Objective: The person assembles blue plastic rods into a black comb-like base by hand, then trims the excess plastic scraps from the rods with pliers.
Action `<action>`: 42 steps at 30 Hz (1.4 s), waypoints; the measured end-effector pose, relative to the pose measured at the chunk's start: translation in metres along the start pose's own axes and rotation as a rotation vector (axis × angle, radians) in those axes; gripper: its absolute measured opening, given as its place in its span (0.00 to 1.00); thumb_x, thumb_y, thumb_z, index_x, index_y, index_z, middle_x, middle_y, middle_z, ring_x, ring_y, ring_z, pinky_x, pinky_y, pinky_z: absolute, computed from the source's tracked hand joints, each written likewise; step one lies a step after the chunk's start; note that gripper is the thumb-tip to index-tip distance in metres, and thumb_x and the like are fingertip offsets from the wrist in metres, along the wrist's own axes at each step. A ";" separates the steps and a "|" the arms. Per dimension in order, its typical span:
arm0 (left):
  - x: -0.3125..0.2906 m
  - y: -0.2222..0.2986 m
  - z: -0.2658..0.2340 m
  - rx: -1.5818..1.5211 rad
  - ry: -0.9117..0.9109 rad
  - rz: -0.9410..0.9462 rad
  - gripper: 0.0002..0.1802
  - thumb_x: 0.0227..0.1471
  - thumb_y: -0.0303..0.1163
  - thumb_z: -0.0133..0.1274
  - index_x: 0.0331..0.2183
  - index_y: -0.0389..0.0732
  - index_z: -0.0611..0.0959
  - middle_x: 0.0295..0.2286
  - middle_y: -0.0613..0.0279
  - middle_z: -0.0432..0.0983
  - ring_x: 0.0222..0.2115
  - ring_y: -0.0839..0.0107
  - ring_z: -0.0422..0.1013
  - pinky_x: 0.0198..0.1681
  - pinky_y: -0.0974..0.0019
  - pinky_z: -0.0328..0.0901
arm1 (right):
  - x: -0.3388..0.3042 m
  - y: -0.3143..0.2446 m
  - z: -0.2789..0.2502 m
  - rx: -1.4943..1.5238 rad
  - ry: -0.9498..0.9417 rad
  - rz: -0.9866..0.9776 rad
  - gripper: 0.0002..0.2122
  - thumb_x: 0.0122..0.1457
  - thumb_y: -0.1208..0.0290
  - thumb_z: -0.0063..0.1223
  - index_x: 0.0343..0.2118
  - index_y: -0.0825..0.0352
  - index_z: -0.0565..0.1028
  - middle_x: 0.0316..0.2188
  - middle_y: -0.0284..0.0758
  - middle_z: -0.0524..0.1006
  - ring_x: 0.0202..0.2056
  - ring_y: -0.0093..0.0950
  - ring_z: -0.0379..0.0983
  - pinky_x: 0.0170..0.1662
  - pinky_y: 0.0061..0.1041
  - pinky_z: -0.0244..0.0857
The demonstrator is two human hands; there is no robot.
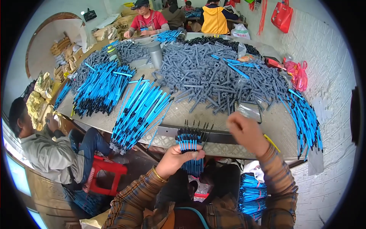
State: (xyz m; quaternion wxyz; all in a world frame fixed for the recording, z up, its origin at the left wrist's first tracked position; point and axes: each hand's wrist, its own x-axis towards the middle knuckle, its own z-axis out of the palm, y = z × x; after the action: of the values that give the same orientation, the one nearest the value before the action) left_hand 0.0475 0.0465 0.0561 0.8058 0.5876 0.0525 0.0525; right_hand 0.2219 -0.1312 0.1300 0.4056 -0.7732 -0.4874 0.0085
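Note:
My left hand [176,159] is wrapped round an upright bundle of thin blue pen-like sticks [193,167], thumb across the front. Black parts and thin dark tips rise from the bundle's top, close to a dark bar [166,131] along the table's near edge. My right hand [247,133] is raised to the right of the bundle, apart from it. Motion smears its curled fingers, so whether anything is in them does not show. Just behind it lies a shallow clear-topped box [249,110]. A big heap of small grey tubular parts [213,72] covers the table's middle.
Blue sticks lie in piles at the left [100,89], front left [139,118] and right edge [304,122]. A grey cylinder [155,55] stands among the heaps. One person [53,149] sits at left by a red stool [103,175]; another [148,21] works across the table.

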 end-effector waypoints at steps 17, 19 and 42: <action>-0.003 -0.007 0.006 0.007 0.020 0.037 0.11 0.49 0.20 0.50 0.38 0.36 0.78 0.33 0.53 0.77 0.37 0.66 0.73 0.43 0.64 0.67 | -0.029 -0.032 0.031 -0.055 0.061 -0.289 0.10 0.52 0.73 0.50 0.38 0.58 0.75 0.18 0.35 0.69 0.21 0.35 0.68 0.23 0.30 0.60; -0.003 -0.005 0.006 0.007 0.020 0.037 0.11 0.50 0.20 0.50 0.38 0.35 0.78 0.33 0.53 0.77 0.37 0.66 0.73 0.43 0.64 0.66 | -0.028 -0.032 0.032 -0.021 0.067 -0.289 0.10 0.51 0.73 0.50 0.38 0.58 0.75 0.18 0.35 0.69 0.21 0.35 0.68 0.23 0.30 0.61; -0.002 -0.007 0.009 0.096 -0.086 0.049 0.12 0.51 0.20 0.49 0.40 0.35 0.78 0.36 0.60 0.76 0.39 0.73 0.71 0.45 0.69 0.65 | -0.030 -0.034 0.035 -0.018 0.021 -0.279 0.11 0.53 0.71 0.48 0.39 0.57 0.75 0.19 0.34 0.70 0.21 0.34 0.69 0.24 0.30 0.62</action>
State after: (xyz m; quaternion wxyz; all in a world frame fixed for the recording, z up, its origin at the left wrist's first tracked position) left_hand 0.0469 0.0357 0.0527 0.7767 0.6283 0.0059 0.0443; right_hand 0.1663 -0.1261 0.1165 0.4009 -0.7017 -0.5859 -0.0606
